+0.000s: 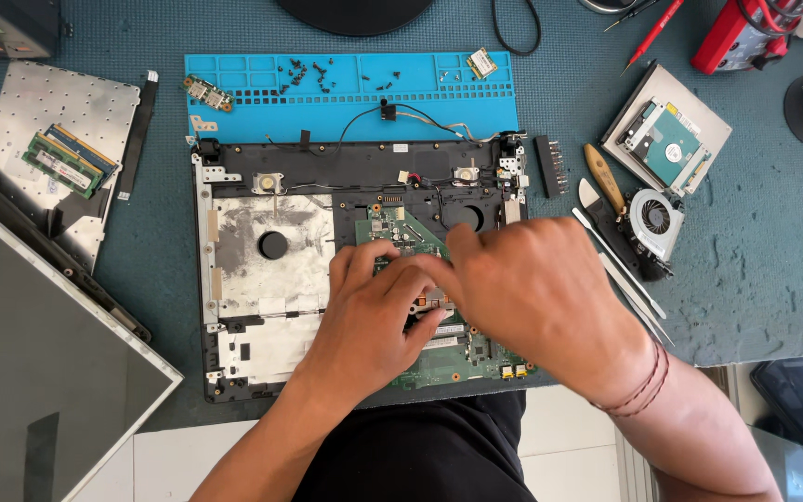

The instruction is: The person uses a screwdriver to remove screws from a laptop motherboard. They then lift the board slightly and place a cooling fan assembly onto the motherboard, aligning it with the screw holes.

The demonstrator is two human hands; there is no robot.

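While both hands press together over the green circuit board [439, 358] seated in the black opened laptop base [262, 279], the left hand [374, 311] and right hand [536, 297] hide their fingertips, so I cannot tell what either grip holds. Behind lies a blue silicone mat [346, 98] strewn with small black screws [304, 72]; a grey cooling fan [654, 221] sits right.

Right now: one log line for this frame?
left hand: on green motherboard | right hand: on same board | board: in laptop base | screws: on blue mat
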